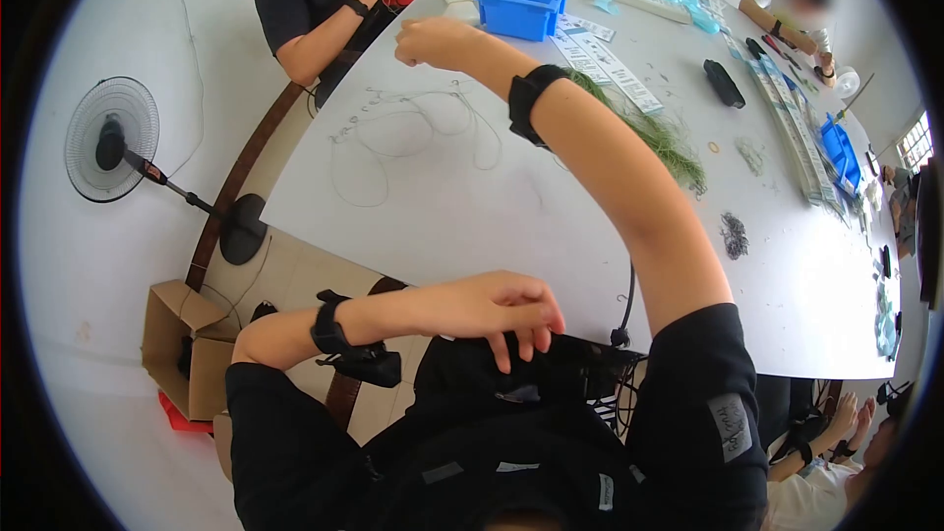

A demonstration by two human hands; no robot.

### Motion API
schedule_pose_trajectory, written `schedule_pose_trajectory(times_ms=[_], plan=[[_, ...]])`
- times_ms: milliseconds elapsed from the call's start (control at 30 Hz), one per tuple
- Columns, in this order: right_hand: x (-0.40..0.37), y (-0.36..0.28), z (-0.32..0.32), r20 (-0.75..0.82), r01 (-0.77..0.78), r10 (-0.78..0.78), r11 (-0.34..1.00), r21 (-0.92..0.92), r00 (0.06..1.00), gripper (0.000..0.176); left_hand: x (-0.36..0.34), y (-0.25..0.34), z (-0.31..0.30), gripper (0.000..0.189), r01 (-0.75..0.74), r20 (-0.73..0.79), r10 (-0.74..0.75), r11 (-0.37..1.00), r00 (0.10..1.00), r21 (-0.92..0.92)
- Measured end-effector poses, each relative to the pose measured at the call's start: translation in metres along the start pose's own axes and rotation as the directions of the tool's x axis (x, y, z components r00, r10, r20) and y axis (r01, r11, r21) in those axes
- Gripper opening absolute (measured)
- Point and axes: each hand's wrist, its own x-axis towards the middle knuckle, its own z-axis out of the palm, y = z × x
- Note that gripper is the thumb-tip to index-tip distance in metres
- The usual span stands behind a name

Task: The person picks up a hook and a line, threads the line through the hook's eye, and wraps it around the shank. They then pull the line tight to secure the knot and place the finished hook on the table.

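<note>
My right hand (430, 43) is stretched over the far left part of the white table (472, 216), with its fingers closed. Whatever it may hold is too small or hidden to make out. Close to my body, at the table's near edge, my left hand (501, 310) hangs with loosely bent fingers apart and nothing visible in them. Between the two hands lies a thin looped line (369, 141) with small hook-like pieces along it. A bundle of green strands (669, 149) rests beyond my right forearm.
A blue bin (521, 6) stands on the far side beside printed strips (610, 64). To the right are a black case (724, 84), a pile of small dark pieces (734, 236) and another blue bin (841, 155). A fan (113, 141) stands left. Other people sit around the table.
</note>
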Motion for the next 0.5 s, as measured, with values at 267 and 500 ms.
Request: schedule_pose_trajectory(times_ms=[267,500], plan=[[0.016,-0.012,-0.001,-0.143,-0.136,0.169,0.968,0.213,0.975,0.008,-0.003,0.005,0.011,0.027,0.003,0.009,-0.003,0.997,1.000,0.084],[-0.097,0.047,-0.026,0.325,-0.282,0.272,0.959,-0.016,0.906,0.009,-0.013,0.018,-0.010,0.025,-0.025,-0.064,0.037,0.985,0.997,0.173]])
